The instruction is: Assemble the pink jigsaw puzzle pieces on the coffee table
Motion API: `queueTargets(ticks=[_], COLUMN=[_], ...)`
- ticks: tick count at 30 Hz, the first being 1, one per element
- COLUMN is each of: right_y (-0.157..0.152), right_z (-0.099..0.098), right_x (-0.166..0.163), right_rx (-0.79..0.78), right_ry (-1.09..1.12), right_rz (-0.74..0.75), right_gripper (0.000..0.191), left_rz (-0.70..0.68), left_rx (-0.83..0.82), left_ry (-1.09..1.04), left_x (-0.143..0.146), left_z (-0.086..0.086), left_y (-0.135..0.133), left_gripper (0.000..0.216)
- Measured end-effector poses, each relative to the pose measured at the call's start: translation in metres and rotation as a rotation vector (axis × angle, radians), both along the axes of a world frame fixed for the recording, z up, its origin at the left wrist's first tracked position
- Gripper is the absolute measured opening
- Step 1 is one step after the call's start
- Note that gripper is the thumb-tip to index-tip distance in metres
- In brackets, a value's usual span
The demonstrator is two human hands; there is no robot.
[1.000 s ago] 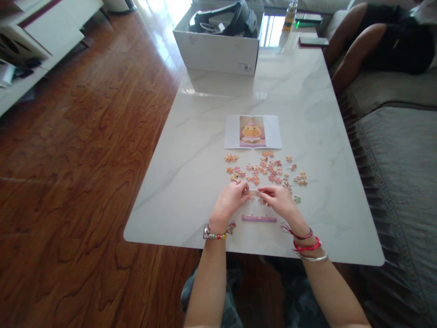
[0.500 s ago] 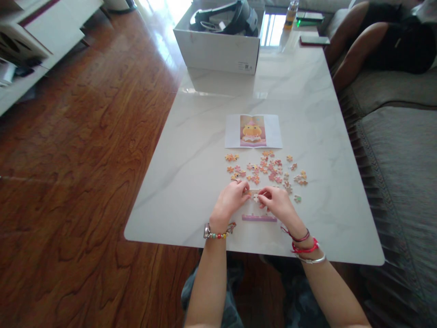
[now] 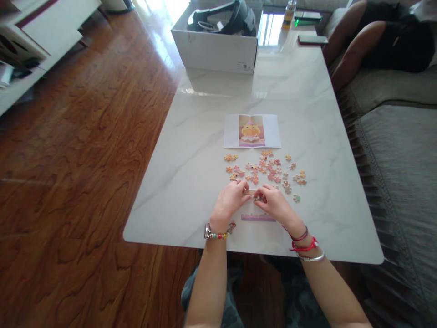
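Meeting over the white bench [image 3: 205, 136], the left hand [image 3: 229, 200] and right hand [image 3: 275, 203] pinch small puzzle pieces [image 3: 254, 194] between narrowed fingers, touching at the tips; a joined purple strip [image 3: 258, 217] lies just below them; loose pieces [image 3: 269, 167] scatter beyond, near the reference picture [image 3: 251, 131]; a white box [image 3: 216, 48] stands far off.

Home living room: sofa [image 3: 392, 136] beside marble coffee table [image 3: 205, 136], wood floor [image 3: 68, 159], white cabinet [image 3: 37, 32].
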State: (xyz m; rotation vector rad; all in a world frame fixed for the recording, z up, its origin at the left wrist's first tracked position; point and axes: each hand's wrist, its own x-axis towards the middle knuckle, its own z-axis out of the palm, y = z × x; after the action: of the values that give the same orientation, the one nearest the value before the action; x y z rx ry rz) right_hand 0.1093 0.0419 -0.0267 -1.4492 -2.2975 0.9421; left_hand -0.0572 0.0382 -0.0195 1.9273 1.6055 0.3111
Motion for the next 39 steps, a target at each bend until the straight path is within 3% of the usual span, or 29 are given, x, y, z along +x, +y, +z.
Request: queueTargets(ticks=[8,14,18,23,27,36,39], right_y=[0.003,0.020,0.021,0.021,0.022,0.027,0.026], right_z=[0.013,0.035,0.030,0.019,0.022,0.018,0.025], right_x=[0.002,0.081,0.108,0.092,0.086,0.117,0.124], right_rx=[-0.093,-0.256,-0.361,-0.166,-0.013,0.172,0.110], right_ry=[0.156,0.195,0.192,-0.019,0.011,-0.041,-0.011], right_rz=[-0.035,-0.223,-0.198,-0.165,-0.130,-0.535,-0.503], right_gripper=[0.020,0.011,0.007,0.009,0.010,0.014,0.013], left_rz=[-0.012,-0.019,-0.011,-0.017,-0.033,-0.048,-0.052], left_rx=[-0.012,-0.029,-0.025,0.082,0.109,0.085,0.090], left_ry=[-0.017,0.004,0.052,0.070,0.089,0.130,0.136], left_x=[-0.001,-0.002,0.001,0.008,0.014,0.009,0.011], left_z=[-0.002,-0.002,0.004,0.008,0.009,0.002,0.001], left_y=[0.003,0.005,0.006,0.008,0.010,0.012,0.013], left_gripper=[0.011,0.009,0.009,0.009,0.009,0.008,0.009])
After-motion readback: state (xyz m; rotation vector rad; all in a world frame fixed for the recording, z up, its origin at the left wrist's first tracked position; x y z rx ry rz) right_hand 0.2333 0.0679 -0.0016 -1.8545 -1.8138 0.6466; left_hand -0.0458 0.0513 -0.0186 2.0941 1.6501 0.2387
